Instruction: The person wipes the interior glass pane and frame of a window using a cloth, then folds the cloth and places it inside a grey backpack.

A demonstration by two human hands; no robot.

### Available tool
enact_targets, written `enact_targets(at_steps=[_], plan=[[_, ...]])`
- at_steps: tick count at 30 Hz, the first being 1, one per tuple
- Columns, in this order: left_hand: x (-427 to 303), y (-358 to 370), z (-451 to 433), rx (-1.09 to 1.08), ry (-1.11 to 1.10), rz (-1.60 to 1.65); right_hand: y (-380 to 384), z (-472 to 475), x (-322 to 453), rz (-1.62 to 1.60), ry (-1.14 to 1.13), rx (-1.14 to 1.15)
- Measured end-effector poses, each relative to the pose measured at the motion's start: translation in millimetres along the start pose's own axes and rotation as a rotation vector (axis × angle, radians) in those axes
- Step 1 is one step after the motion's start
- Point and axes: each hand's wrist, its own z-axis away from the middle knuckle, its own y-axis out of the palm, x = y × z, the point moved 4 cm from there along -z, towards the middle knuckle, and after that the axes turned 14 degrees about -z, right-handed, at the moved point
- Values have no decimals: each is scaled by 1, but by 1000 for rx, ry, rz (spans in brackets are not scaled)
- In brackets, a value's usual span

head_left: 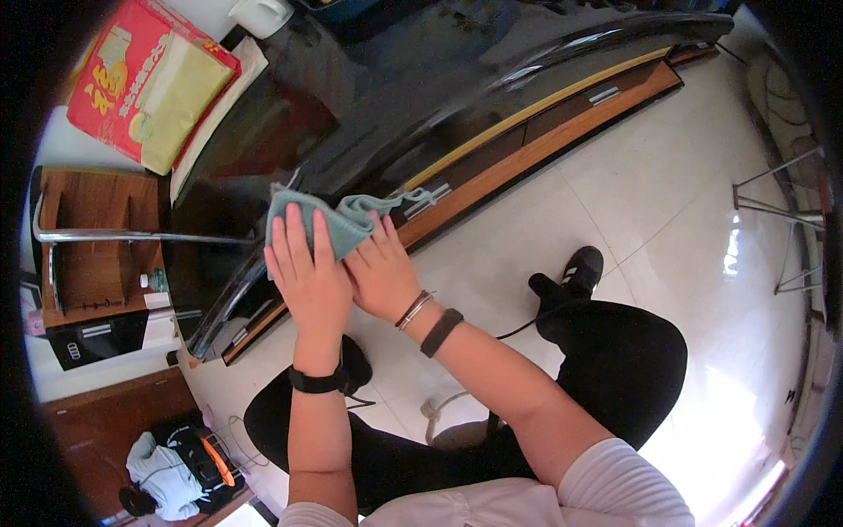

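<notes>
A folded grey-green cloth [323,221] lies at the front edge of a glossy black cabinet top [395,112]. My left hand [309,263] presses on it from above, fingers stretched out across the fabric. Close beside it, my right hand [382,270] has its fingertips on the cloth's lower right edge, partly hidden in the folds. A loose, crumpled end of the cloth trails off to the right over the cabinet's edge. Dark wood drawer fronts [494,151] with metal handles run below the top.
A red and yellow package [155,85] and a white cup [260,16] stand at the upper left. A wooden side shelf [99,244] with a chrome rail [132,235] holds a bottle [153,280]. Another person [164,471] sits at the lower left. Metal-legged furniture [777,204] stands at right.
</notes>
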Motion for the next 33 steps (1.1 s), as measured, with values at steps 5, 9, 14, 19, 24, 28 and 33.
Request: enact_targets(at_steps=[5, 9, 14, 19, 24, 28, 33], plan=[[12, 3, 22, 34, -101, -9, 7, 7, 4, 15, 62, 107], [19, 4, 32, 53, -142, -22, 5, 10, 6, 56, 55, 163], [21, 8, 48, 71, -175, 34, -12, 3, -6, 203, -9, 179], [12, 4, 47, 80, -247, 125, -30, -8, -11, 331, -74, 112], [1, 0, 31, -14, -374, 192, -43, -26, -26, 364, -242, 134], [-1, -2, 19, -45, -420, 259, -55, -67, -11, 415, -424, 257], [0, 15, 24, -95, -349, 226, -71, -84, -17, 521, -861, 762]])
